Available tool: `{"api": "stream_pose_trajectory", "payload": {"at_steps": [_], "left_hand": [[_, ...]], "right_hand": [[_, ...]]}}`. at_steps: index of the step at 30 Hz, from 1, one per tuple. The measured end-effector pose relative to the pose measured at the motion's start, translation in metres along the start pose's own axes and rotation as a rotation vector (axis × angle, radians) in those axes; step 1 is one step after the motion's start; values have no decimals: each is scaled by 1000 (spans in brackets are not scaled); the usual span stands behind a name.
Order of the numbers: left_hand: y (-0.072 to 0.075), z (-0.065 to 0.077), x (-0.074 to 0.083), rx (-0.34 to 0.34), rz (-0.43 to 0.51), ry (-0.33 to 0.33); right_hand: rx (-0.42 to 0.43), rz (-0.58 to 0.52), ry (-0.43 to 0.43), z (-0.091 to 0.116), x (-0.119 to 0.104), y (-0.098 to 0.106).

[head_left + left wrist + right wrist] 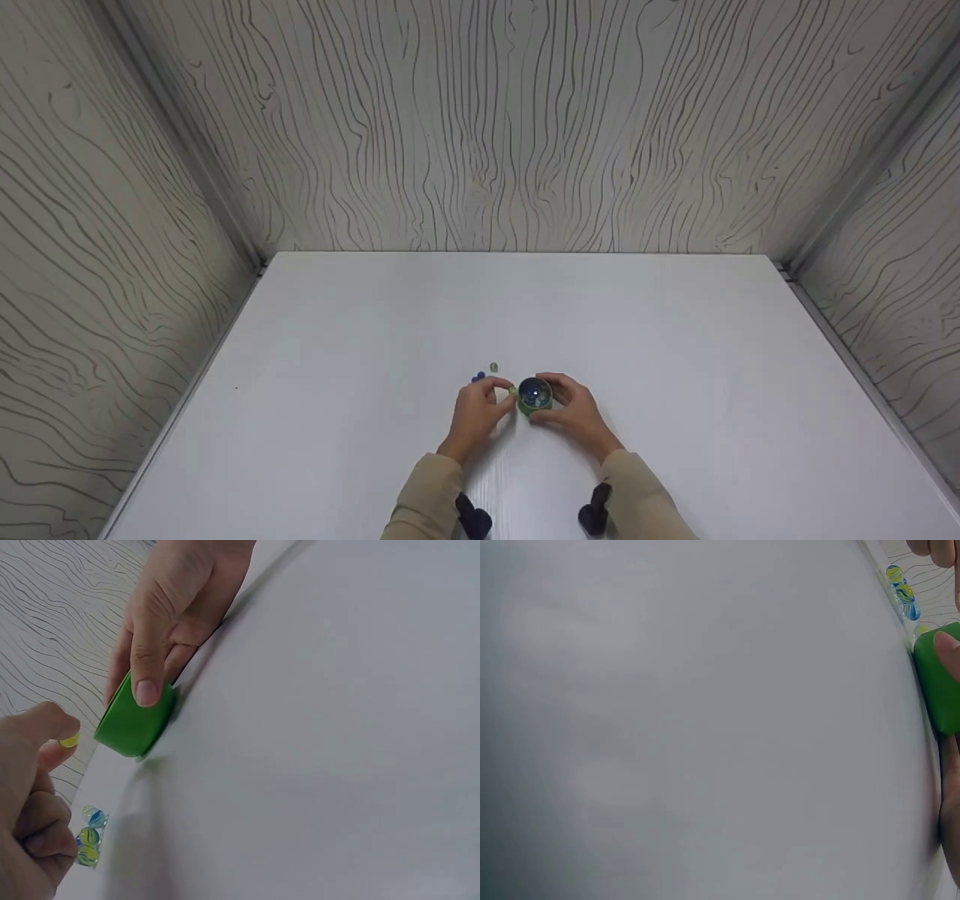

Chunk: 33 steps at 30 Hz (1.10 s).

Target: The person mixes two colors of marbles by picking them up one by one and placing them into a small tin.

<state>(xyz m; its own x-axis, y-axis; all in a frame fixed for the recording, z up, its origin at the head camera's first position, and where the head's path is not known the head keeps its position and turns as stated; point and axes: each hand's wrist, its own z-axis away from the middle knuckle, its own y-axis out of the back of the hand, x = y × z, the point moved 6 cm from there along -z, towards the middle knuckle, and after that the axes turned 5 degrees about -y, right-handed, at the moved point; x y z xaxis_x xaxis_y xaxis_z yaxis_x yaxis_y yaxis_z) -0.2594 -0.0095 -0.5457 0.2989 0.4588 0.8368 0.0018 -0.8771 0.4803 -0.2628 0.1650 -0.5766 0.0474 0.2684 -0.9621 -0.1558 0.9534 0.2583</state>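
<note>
Between thumb and index finger, my left hand [474,415] pinches a small yellow marble [70,741]. It hovers just left of a green round cup [131,724], near its rim. My right hand [581,417] grips that cup around its right side, thumb on the near wall and fingers behind. In the head view, the cup's inside looks dark blue and shiny; what lies in it is too small to tell. Several glass marbles [88,836] with blue and yellow swirls lie on the table past the left hand, which hides some of them in the head view.
The white table [337,330] extends around both hands. Wood-patterned panels [480,127] stand at its back and along both sides. Dark devices [474,517] are strapped at both wrists, over beige sleeves.
</note>
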Motion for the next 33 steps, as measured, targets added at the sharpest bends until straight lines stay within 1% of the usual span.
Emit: {"api": "stream_pose_trajectory", "payload": {"at_steps": [5, 14, 21, 23, 33], "left_hand": [[-2, -3, 4, -28, -16, 18], [-5, -8, 13, -106, -117, 27], [-8, -10, 17, -120, -159, -5], [-9, -11, 18, -129, -161, 1], [-13, -14, 23, -141, -178, -43]], "right_hand": [[2, 8, 0, 0, 1, 0], [8, 24, 2, -1, 0, 0], [10, 31, -13, -1, 0, 0], [11, 46, -5, -1, 1, 0], [-15, 7, 33, -2, 2, 1]]}}
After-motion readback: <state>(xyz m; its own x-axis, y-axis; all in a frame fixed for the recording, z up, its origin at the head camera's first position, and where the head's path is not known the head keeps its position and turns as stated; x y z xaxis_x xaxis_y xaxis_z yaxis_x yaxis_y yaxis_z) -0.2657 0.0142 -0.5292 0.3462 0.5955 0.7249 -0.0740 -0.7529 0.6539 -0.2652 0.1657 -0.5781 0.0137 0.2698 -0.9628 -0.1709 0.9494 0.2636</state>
